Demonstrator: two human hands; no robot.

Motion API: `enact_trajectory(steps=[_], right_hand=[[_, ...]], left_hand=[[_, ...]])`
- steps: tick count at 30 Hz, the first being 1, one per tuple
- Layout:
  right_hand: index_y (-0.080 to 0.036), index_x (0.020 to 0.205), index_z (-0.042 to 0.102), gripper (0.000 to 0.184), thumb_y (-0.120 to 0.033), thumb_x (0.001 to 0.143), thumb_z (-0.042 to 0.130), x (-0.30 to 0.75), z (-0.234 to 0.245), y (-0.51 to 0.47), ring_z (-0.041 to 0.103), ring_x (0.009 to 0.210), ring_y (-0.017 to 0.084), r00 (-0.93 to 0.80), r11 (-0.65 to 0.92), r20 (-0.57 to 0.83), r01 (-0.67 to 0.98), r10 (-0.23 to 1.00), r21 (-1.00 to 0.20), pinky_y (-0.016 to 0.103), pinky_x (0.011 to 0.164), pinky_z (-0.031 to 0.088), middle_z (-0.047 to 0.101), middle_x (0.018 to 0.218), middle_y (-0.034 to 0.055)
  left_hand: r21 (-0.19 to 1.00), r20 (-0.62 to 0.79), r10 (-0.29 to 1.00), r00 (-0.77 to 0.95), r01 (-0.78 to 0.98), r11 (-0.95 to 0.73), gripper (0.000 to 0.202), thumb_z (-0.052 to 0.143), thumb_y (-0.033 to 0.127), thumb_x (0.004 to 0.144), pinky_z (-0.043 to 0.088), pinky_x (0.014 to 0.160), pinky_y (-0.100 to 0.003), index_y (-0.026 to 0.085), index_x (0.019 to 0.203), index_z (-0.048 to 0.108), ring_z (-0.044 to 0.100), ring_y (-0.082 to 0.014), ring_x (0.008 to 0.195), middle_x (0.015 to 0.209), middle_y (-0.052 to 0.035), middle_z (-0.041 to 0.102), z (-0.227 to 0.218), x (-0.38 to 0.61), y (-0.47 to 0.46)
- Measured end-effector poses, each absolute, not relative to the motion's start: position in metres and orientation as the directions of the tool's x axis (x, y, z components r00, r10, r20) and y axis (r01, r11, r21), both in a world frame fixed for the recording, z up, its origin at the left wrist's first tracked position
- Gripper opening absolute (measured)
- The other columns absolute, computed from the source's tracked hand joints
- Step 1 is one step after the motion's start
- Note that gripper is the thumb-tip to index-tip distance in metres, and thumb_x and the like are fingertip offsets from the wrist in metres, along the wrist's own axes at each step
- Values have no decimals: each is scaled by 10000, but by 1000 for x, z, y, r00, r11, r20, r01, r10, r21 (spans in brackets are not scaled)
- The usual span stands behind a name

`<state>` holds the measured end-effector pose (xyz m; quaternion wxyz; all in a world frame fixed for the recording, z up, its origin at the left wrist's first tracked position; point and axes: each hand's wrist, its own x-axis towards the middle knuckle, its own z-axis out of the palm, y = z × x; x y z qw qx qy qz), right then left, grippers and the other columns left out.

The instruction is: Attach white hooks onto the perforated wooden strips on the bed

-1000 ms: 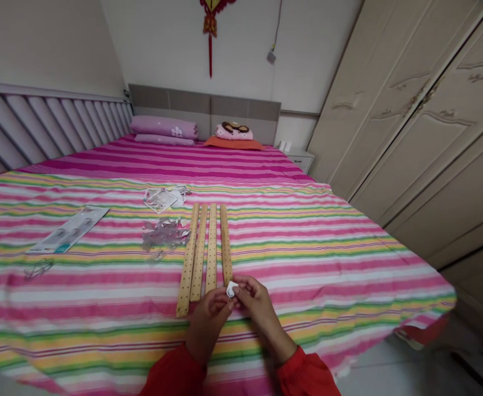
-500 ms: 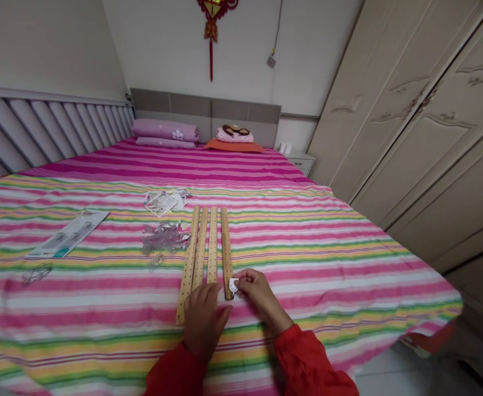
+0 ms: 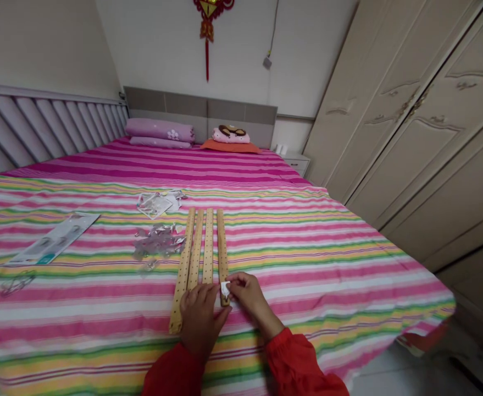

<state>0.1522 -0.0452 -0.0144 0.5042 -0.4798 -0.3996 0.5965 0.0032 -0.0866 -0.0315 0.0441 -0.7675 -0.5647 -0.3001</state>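
Observation:
Several long wooden strips with rows of holes (image 3: 202, 247) lie side by side on the striped bed cover. My left hand (image 3: 200, 318) lies flat on their near ends, fingers stretched out. My right hand (image 3: 245, 294) pinches a small white piece (image 3: 225, 288) against the near end of the rightmost strip (image 3: 222, 250). Both arms wear red sleeves.
Clear plastic bags with small parts (image 3: 156, 242) and opened white packets (image 3: 156, 202) lie left of the strips. A printed card (image 3: 51, 239) and a wire clip (image 3: 16, 283) lie further left. Pillows (image 3: 159, 132) sit at the headboard, a wardrobe (image 3: 422, 126) stands to the right.
My left hand let go of the white piece and settled flat on the strip ends. My right hand carried the piece onto the rightmost strip's end.

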Motion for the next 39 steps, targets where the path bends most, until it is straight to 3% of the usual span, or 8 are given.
enact_trajectory(steps=[11, 30, 39], right_hand=[[-163, 628, 609, 200, -253, 513, 746, 146, -17, -44, 462, 341, 87, 52, -183, -201, -232, 978, -955, 225, 393, 357, 528, 401, -80], [-173, 655, 586, 175, -229, 536, 702, 143, -31, -45, 462, 391, 88, 94, -130, -159, -256, 983, -958, 218, 416, 357, 516, 470, -83], [-196, 633, 558, 123, -234, 565, 653, 139, -36, -46, 431, 451, 100, 157, -75, -100, -158, 982, -985, 219, 451, 336, 482, 489, -77]], left_hand=[[297, 519, 844, 132, 898, -323, 347, 608, 348, 774, 259, 994, -472, 213, 1089, 659, 552, -294, 1068, 1082, -91, 690, -31, 11, -87], [318, 488, 863, 133, 894, -317, 255, 567, 291, 833, 188, 1042, -483, 296, 1059, 685, 569, -251, 1053, 1087, -44, 704, -28, 16, -86], [267, 499, 850, 169, 903, -336, 249, 592, 245, 803, 152, 1057, -525, 300, 1025, 690, 548, -267, 1084, 1119, -39, 694, -35, 15, -82]])
